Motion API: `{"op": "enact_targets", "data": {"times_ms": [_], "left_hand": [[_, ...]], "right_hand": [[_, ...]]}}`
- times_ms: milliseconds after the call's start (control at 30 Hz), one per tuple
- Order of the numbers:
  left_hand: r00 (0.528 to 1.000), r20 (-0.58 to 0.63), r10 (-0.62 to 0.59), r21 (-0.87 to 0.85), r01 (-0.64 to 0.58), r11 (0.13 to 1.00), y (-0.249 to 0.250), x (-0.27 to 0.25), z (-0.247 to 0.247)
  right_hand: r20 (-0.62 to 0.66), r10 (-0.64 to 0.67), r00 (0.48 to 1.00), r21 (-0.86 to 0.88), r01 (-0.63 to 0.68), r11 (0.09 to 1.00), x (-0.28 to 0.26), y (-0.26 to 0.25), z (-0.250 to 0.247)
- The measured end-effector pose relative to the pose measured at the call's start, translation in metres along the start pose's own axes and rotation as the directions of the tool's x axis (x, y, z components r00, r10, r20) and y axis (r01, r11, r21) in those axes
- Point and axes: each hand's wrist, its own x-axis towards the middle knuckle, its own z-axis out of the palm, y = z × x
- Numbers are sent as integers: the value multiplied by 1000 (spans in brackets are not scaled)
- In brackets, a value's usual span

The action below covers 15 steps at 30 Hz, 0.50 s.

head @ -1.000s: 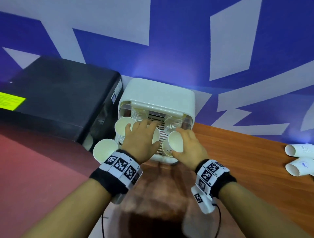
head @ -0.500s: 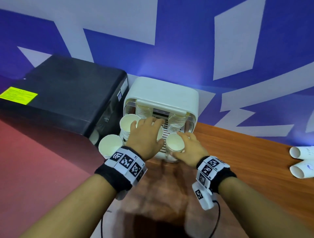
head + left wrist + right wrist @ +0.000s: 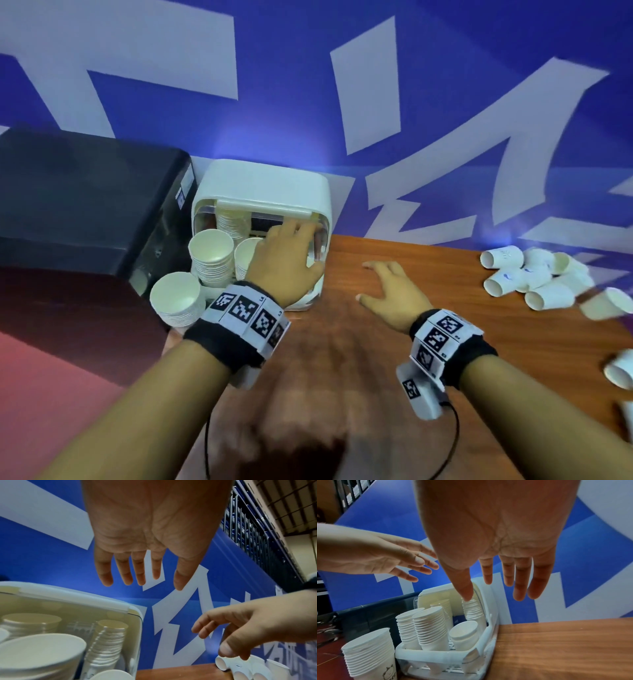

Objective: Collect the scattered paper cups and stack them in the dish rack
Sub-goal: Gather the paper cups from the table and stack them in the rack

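Observation:
The white dish rack (image 3: 263, 186) stands against the blue wall and holds several stacks of white paper cups (image 3: 212, 258). My left hand (image 3: 305, 246) hovers over the rack's right side; in the left wrist view this left hand (image 3: 150, 584) has straight fingers and holds nothing. My right hand (image 3: 373, 281) is flat and open above the wooden table (image 3: 428, 274), just right of the rack, also holding nothing (image 3: 493, 595). Scattered paper cups (image 3: 534, 279) lie on their sides at the table's right.
A tall stack of cups (image 3: 176, 303) stands outside the rack at its left front corner. A black box (image 3: 85, 212) sits to the left of the rack. More loose cups (image 3: 620, 371) lie at the right edge.
My right hand let go of the cup in the rack and moved right over the table. My left hand shifted to the rack's right side. The view swung right, showing the scattered cups.

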Motion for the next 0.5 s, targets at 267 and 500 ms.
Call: {"op": "enact_targets", "data": {"times_ms": [267, 500], "left_hand": [[998, 57, 26, -21, -25, 999, 48, -19, 22], [996, 86, -1, 33, -2, 999, 136, -36, 69]], "right_hand": [[-63, 38, 997, 7, -38, 999, -42, 42, -26], [-58, 9, 998, 80, -5, 997, -90, 135, -47]]}}
